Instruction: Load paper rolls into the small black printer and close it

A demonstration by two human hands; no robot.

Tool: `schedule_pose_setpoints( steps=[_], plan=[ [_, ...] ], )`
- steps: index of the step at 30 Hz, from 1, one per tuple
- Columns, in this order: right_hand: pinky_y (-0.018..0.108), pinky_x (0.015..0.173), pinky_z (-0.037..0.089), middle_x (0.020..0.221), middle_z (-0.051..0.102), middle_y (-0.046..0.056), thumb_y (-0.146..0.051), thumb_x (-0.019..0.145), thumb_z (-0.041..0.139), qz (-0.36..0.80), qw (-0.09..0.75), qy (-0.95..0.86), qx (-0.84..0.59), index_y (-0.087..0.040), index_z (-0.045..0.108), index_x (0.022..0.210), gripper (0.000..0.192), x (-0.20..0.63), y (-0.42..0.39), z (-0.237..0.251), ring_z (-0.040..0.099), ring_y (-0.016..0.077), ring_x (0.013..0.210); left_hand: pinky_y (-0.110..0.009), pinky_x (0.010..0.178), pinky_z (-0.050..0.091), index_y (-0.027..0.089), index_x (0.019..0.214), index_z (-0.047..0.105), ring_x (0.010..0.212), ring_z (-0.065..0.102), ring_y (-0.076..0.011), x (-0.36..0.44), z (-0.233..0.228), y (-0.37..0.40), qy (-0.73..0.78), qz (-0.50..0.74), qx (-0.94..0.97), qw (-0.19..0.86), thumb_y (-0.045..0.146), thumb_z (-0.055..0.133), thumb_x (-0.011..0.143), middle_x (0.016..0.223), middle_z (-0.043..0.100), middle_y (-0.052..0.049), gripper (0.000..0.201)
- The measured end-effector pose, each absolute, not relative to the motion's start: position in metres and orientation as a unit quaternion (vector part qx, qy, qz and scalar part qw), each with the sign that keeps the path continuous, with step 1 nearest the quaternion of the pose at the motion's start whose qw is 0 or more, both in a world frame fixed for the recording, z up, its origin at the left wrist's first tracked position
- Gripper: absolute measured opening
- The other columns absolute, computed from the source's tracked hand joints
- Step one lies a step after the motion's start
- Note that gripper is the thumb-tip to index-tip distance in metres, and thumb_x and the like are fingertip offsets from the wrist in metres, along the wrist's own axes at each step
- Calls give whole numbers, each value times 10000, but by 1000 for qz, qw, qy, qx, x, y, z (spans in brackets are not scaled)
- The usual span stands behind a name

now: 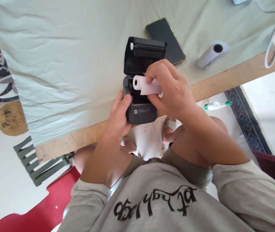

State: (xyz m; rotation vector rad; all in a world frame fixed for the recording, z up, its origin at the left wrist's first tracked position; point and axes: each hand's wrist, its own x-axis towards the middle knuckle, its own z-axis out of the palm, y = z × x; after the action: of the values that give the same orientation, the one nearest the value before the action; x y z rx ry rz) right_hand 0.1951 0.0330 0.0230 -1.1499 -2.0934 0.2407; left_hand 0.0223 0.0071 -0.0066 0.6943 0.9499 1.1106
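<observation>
Your left hand (118, 113) grips the side of the small black printer (140, 96) at the bench (55, 64) edge, its lid open. Your right hand (170, 88) pinches a white paper roll (143, 85) at the printer's open bay. A phone (166, 40) and a second roll (212, 53) lie beyond.

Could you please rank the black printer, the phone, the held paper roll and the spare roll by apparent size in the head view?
1. black printer
2. phone
3. held paper roll and spare roll: look alike; the right hand covers part of one.
</observation>
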Motion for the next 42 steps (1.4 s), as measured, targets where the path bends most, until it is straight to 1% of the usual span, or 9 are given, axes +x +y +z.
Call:
schedule_pose_setpoints(
  steps=[6, 11, 14, 18, 23, 27, 32, 37, 42],
  plan=[
    [357, 751, 514, 1058, 706, 32, -177, 936, 463, 65, 366, -829, -418, -240, 512, 854, 114, 197, 36, 14, 668, 185, 910, -309, 712, 607, 243, 1061, 686, 900, 748, -217, 22, -9, 7, 422, 507, 303, 688, 473, 723, 873, 933, 756, -22, 299],
    [372, 692, 413, 829, 682, -12, -192, 955, 534, 18, 447, -823, -349, -238, 506, 811, 154, 192, 23, 18, 612, 165, 766, -338, 756, 622, 241, 1010, 694, 931, 745, -242, 22, -9, 9, 404, 507, 283, 707, 552, 693, 860, 937, 764, -28, 345],
    [376, 716, 409, 848, 689, -24, -214, 958, 565, 39, 426, -847, -315, -239, 510, 826, 145, 190, 15, 17, 621, 168, 806, -275, 674, 606, 235, 986, 697, 780, 719, -170, 20, -9, 9, 386, 514, 287, 710, 489, 771, 800, 881, 737, 0, 323],
    [395, 783, 456, 902, 652, -9, -343, 927, 599, 149, 501, -792, -316, -283, 564, 960, 77, 196, 18, 13, 627, 192, 869, -236, 571, 569, 230, 966, 691, 661, 679, -132, 17, -12, 8, 393, 519, 313, 691, 259, 842, 714, 806, 694, 20, 296],
    [367, 982, 503, 1400, 574, -17, -331, 846, 617, 392, 586, -603, -372, -358, 408, 1292, 492, 203, 36, 15, 605, 192, 1238, -309, 596, 607, 248, 1056, 696, 787, 719, -218, 12, -18, 5, 422, 499, 345, 674, 293, 854, 659, 964, 731, -31, 430],
    [363, 999, 525, 1161, 712, -12, -396, 874, 538, 478, 621, -506, -361, -295, 387, 1287, 452, 201, 46, 12, 671, 173, 1172, -358, 685, 625, 262, 1087, 681, 832, 727, -241, 10, -21, 3, 426, 503, 350, 666, 337, 860, 655, 973, 718, -31, 474],
    [377, 942, 574, 1143, 716, 9, -404, 894, 596, 509, 509, -540, -437, -275, 621, 1114, 256, 199, 43, 7, 686, 207, 1119, -416, 801, 619, 285, 1189, 643, 930, 734, -272, 10, -23, 1, 417, 504, 356, 667, 364, 880, 664, 1037, 708, -40, 581],
    [339, 871, 613, 1297, 630, 26, -617, 817, 742, 566, 402, -619, -367, -316, 502, 1339, 649, 197, 34, 10, 677, 200, 1066, -411, 848, 608, 330, 1283, 621, 1035, 723, -275, 11, -23, -4, 357, 531, 375, 670, 436, 856, 732, 1081, 713, -30, 609],
    [306, 798, 603, 1296, 620, 51, -701, 739, 792, 589, 403, -606, -352, -319, 456, 1366, 808, 194, 34, 2, 669, 218, 1095, -379, 747, 608, 337, 1140, 694, 957, 739, -245, 17, -16, -6, 348, 542, 380, 664, 391, 779, 843, 1007, 720, -7, 313]
  ],
)
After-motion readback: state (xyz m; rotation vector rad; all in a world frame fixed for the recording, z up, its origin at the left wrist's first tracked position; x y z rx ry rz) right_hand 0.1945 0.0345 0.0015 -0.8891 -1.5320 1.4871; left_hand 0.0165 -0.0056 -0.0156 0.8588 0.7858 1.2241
